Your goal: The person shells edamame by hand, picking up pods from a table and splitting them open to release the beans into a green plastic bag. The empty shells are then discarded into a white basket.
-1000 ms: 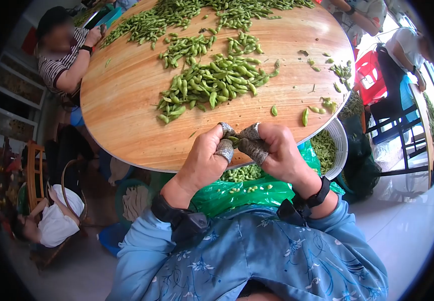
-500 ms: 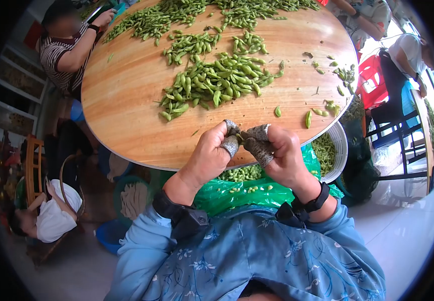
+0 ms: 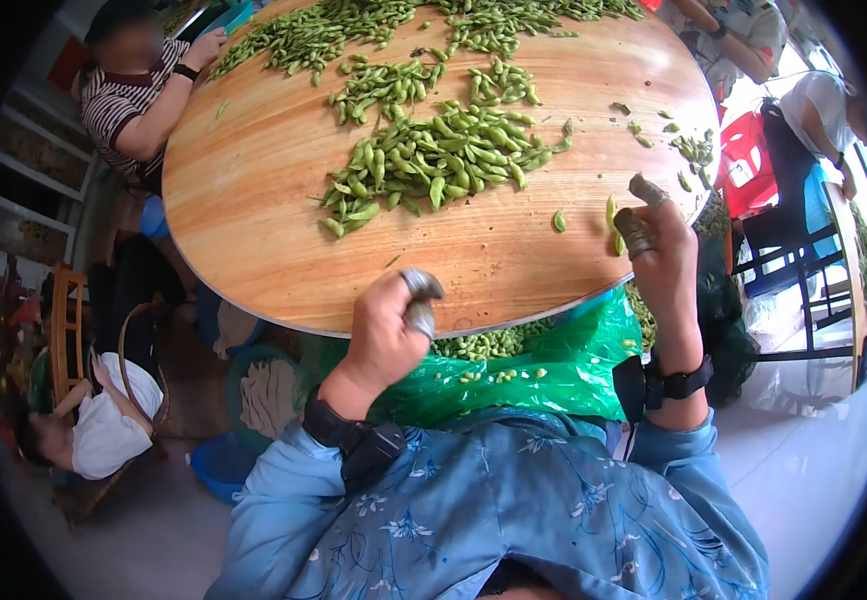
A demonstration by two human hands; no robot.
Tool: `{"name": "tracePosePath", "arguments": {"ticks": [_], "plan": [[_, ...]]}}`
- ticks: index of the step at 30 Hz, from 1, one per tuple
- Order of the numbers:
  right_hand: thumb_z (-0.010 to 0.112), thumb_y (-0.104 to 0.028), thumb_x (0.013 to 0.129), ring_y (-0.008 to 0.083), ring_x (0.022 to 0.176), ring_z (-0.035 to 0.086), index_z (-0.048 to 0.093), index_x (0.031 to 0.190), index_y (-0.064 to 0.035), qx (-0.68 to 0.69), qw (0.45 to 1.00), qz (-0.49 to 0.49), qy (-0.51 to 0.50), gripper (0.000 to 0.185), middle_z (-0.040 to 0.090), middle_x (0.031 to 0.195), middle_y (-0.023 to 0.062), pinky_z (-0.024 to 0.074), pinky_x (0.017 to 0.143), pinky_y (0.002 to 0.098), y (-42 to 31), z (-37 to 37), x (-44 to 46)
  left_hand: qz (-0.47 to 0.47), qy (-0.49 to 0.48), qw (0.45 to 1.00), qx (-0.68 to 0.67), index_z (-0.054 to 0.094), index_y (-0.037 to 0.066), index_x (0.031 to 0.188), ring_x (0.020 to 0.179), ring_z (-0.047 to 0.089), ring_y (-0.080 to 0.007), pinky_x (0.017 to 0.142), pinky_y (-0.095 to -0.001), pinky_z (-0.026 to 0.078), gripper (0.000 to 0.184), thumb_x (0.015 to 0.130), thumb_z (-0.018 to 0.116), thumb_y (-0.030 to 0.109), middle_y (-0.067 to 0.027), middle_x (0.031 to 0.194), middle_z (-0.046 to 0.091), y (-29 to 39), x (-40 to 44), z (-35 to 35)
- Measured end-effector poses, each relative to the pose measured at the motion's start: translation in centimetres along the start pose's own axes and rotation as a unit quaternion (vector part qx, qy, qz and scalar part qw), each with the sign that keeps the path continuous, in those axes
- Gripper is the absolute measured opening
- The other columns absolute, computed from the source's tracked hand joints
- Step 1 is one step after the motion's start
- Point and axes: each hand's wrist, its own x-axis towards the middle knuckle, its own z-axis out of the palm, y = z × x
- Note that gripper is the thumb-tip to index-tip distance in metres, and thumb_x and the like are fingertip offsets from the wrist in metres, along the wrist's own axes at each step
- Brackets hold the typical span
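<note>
Grey wraps cover the thumb and forefinger of both my hands. My left hand (image 3: 385, 335) is curled over the near table edge, with thumb and forefinger close together; what they hold, if anything, is hidden. Farther right, my right hand (image 3: 665, 255) is raised over the table, its wrapped thumb and forefinger apart. Just left of its fingertips is a green soybean pod (image 3: 611, 210), apart from them, above another pod (image 3: 618, 243). A pile of soybean pods (image 3: 443, 160) covers the middle of the wooden table (image 3: 283, 240). Below the edge, a green plastic bag (image 3: 553, 375) bears shelled beans (image 3: 493, 345).
More pods (image 3: 303, 45) lie across the far side. Scattered pods (image 3: 693, 150) sit at the right edge. A person in a striped shirt (image 3: 128, 115) works at the far left. Blue basins (image 3: 223, 470) stand on the floor. Another person (image 3: 108, 410) is at lower left.
My hands have parted from their meeting point at the table edge. The right moved right and away from me; the left moved slightly left and nearer. A pod now shows by my right fingertips.
</note>
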Motion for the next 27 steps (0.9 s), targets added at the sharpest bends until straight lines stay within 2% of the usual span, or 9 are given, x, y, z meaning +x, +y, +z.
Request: {"name": "tracePosePath", "arguments": {"ticks": [1, 6, 9, 12, 14, 19, 21, 24, 27], "plan": [[0.056, -0.004, 0.079, 0.0069, 0.065, 0.053, 0.053, 0.102, 0.0038, 0.007, 1.000, -0.011, 0.001, 0.024, 0.059, 0.074, 0.0057, 0.0432, 0.056, 0.0214, -0.5, 0.1, -0.1, 0.026, -0.021, 0.999, 0.013, 0.056, 0.004, 0.071, 0.062, 0.054, -0.0269, 0.056, -0.0320, 0.044, 0.017, 0.060, 0.047, -0.006, -0.0116, 0.066, 0.053, 0.6, -0.6, 0.1], [0.054, -0.008, 0.081, 0.0067, 0.071, 0.052, 0.057, 0.092, 0.0014, 0.222, 0.957, 0.000, -0.184, 0.015, 0.060, 0.079, 0.0023, 0.0414, 0.060, 0.0196, -3.6, 4.3, -1.0, 0.192, -0.231, 0.954, -0.013, 0.057, 0.010, 0.064, 0.059, 0.051, -0.0210, 0.057, -0.0328, 0.037, 0.015, 0.051, 0.056, 0.003, -0.0043, 0.065, 0.054, 2.6, -1.7, 0.9], [0.053, -0.012, 0.083, 0.0083, 0.068, 0.048, 0.056, 0.086, 0.0022, 0.259, 0.916, -0.047, -0.301, 0.015, 0.056, 0.072, 0.0014, 0.0430, 0.062, 0.0247, -5.1, 9.5, -2.2, 0.192, -0.265, 0.941, -0.083, 0.056, 0.009, 0.065, 0.060, 0.051, -0.0207, 0.061, -0.0330, 0.036, 0.012, 0.055, 0.059, 0.004, -0.0028, 0.064, 0.055, 3.6, -1.8, 0.3], [0.053, -0.013, 0.083, 0.0088, 0.079, 0.052, 0.055, 0.094, 0.0021, 0.293, 0.849, -0.007, -0.440, 0.019, 0.058, 0.083, 0.0035, 0.0434, 0.074, 0.0246, -5.3, 14.4, -3.1, 0.156, -0.315, 0.923, -0.159, 0.056, 0.007, 0.067, 0.061, 0.052, -0.0229, 0.059, -0.0327, 0.039, 0.009, 0.061, 0.061, 0.004, -0.0048, 0.065, 0.056, 4.4, -2.0, -1.5], [0.053, -0.012, 0.083, 0.0089, 0.079, 0.052, 0.054, 0.096, 0.0019, 0.239, 0.839, -0.032, -0.488, 0.019, 0.058, 0.083, 0.0037, 0.0435, 0.073, 0.0249, -5.0, 16.4, -3.7, 0.045, -0.319, 0.925, -0.202, 0.058, 0.004, 0.072, 0.062, 0.053, -0.0246, 0.058, -0.0316, 0.041, 0.008, 0.064, 0.061, 0.003, -0.0076, 0.066, 0.056, 5.0, -1.9, -2.9], [0.052, -0.016, 0.084, 0.0080, 0.073, 0.049, 0.056, 0.096, 0.0001, 0.141, 0.930, -0.067, -0.333, 0.020, 0.058, 0.080, 0.0026, 0.0424, 0.066, 0.0236, -3.5, 11.6, -1.0, -0.114, -0.084, 0.986, -0.092, 0.056, 0.000, 0.083, 0.068, 0.053, -0.0073, 0.059, -0.0216, 0.044, 0.006, 0.077, 0.057, 0.003, -0.0013, 0.072, 0.057, 3.3, 0.4, -4.8], [0.053, -0.014, 0.082, 0.0092, 0.071, 0.049, 0.057, 0.089, -0.0006, 0.140, 0.955, 0.005, -0.260, 0.016, 0.058, 0.076, 0.0030, 0.0425, 0.065, 0.0257, -1.3, 8.3, 0.6, -0.121, -0.005, 0.988, -0.092, 0.056, -0.001, 0.084, 0.066, 0.051, -0.0053, 0.059, -0.0198, 0.043, 0.006, 0.078, 0.057, 0.002, 0.0006, 0.071, 0.056, 1.7, 2.0, -4.5], [0.052, -0.013, 0.083, 0.0082, 0.073, 0.050, 0.058, 0.090, -0.0010, 0.125, 0.984, -0.004, -0.127, 0.015, 0.058, 0.079, 0.0010, 0.0420, 0.066, 0.0225, 3.3, 3.0, 2.8, -0.082, 0.022, 0.996, -0.019, 0.055, -0.003, 0.080, 0.061, 0.048, -0.0050, 0.056, -0.0214, 0.042, 0.010, 0.074, 0.060, 0.004, -0.0052, 0.064, 0.055, 0.7, 4.8, -3.1], [0.050, -0.016, 0.084, 0.0073, 0.075, 0.053, 0.058, 0.091, -0.0046, 0.203, 0.974, 0.092, -0.039, 0.016, 0.058, 0.083, 0.0015, 0.0440, 0.060, 0.0197, 5.2, -1.4, 3.9, -0.046, 0.012, 0.995, 0.086, 0.054, -0.002, 0.077, 0.059, 0.054, -0.0204, 0.054, -0.0302, 0.043, 0.017, 0.072, 0.063, 0.011, -0.0127, 0.064, 0.056, 0.2, 7.1, -1.1]]}}
